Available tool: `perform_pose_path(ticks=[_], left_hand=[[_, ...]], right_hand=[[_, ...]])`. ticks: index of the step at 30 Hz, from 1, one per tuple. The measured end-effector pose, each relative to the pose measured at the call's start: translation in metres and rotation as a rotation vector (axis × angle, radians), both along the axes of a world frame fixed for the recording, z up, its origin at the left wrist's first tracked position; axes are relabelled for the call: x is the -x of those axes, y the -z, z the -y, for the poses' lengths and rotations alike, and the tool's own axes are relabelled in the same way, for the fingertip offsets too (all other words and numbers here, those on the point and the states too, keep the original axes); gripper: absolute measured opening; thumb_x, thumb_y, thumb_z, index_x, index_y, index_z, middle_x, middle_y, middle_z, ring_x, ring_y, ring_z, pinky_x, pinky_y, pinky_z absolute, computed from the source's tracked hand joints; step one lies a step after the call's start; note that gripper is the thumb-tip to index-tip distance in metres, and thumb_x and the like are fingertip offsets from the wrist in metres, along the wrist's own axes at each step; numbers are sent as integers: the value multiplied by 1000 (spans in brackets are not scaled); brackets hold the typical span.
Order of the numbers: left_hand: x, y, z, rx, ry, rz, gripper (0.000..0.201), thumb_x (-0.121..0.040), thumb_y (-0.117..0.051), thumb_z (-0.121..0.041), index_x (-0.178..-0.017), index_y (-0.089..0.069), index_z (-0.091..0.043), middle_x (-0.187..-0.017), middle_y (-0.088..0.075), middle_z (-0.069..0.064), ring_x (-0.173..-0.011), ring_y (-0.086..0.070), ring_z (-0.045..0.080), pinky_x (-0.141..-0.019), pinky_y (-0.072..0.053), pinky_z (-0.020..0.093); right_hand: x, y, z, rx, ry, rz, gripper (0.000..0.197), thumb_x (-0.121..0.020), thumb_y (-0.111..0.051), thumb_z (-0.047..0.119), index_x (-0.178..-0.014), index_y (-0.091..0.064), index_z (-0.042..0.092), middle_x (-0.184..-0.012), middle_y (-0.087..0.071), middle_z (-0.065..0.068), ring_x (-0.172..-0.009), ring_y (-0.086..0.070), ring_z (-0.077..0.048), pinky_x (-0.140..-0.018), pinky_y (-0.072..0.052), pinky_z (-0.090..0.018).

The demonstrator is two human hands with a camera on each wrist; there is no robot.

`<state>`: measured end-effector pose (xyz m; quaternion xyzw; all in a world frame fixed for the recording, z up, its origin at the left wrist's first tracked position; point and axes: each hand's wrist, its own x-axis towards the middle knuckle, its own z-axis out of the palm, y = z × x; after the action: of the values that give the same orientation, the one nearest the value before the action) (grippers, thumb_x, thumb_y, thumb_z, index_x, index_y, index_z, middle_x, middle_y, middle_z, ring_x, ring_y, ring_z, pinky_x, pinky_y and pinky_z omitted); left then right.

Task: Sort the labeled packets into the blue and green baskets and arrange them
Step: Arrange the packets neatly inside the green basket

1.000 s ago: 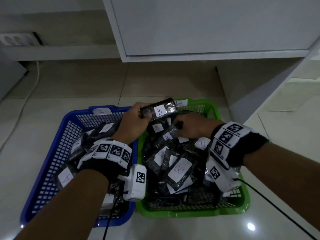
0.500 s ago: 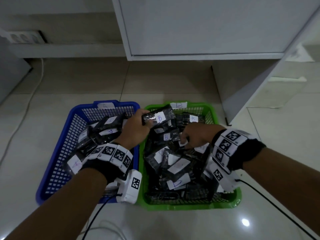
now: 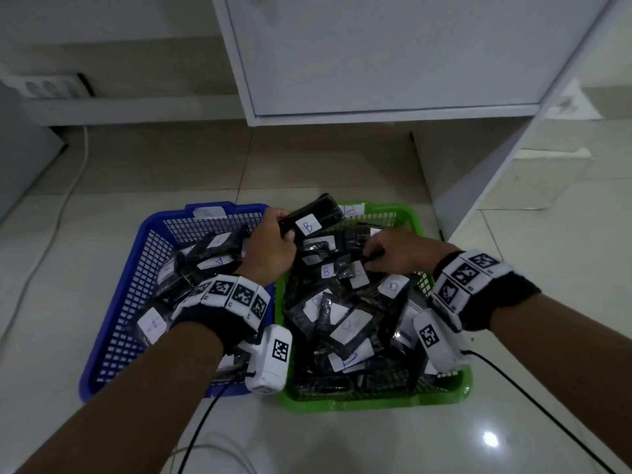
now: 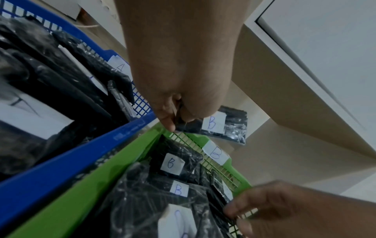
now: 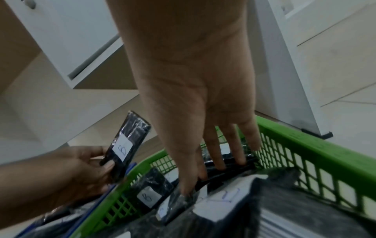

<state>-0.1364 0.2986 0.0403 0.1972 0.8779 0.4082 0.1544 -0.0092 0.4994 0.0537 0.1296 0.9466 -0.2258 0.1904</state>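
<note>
A blue basket [image 3: 113, 302] tagged A and a green basket [image 3: 376, 401] tagged B stand side by side on the floor, both full of black packets with white labels. My left hand [image 3: 282, 230] grips one end of a black packet labelled B [image 3: 311, 218] and holds it above the far rims where the two baskets meet. The same packet [image 4: 223, 127] shows in the left wrist view beyond the green rim [image 4: 101, 173]. My right hand [image 3: 371, 254] reaches into the far part of the green basket. Its fingers [image 5: 213, 157] and thumb clasp the edge of a black packet there.
A white cabinet [image 3: 376, 63] hangs over the floor just beyond the baskets, with a white panel [image 3: 496, 165] close to the green basket's right side. A power strip [image 3: 48, 87] and cable lie at the far left. Black cables trail from both wrists over the tiled floor.
My left hand has lifted the B packet a little higher and farther, toward the baskets' far rims. My right hand has stayed among the packets in the green basket.
</note>
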Motion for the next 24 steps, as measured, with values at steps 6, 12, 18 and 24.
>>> perform_pose_path(ticks=[6, 12, 18, 24], left_hand=[[-1, 5, 1, 108, 156, -58, 40, -98, -56, -7, -135, -46, -21, -118, -58, -2, -104, -56, 14, -79, -43, 25], [2, 10, -5, 77, 164, -14, 39, -102, -44, -8, -141, -45, -14, -126, -57, 9, -105, -55, 18, -80, -45, 28], [12, 5, -6, -122, 35, 48, 41, -97, -56, -47, -127, -53, -19, -117, -60, 4, -103, -61, 20, -81, -51, 32], [12, -6, -10, 183, 338, -204, 57, -92, -66, -45, -140, -43, -25, -123, -31, 5, -89, -52, 9, -91, -46, 22]], right_hand=[[-15, 9, -8, -13, -116, 219, 38, -88, -63, 51, -102, -73, 17, -99, -70, 3, -94, -64, -17, -77, -49, -25], [-17, 0, -36, 142, 45, -28, 14, -83, -75, 21, -96, -74, 17, -93, -68, 8, -93, -62, -9, -83, -45, -19], [-6, -3, -46, 72, 345, -320, 16, -88, -70, 17, -99, -67, 5, -90, -61, -6, -83, -55, -14, -63, -38, -17], [-1, 7, -47, 23, 423, -422, 14, -97, -55, 16, -106, -59, 5, -85, -58, -11, -72, -56, -25, -57, -34, -23]])
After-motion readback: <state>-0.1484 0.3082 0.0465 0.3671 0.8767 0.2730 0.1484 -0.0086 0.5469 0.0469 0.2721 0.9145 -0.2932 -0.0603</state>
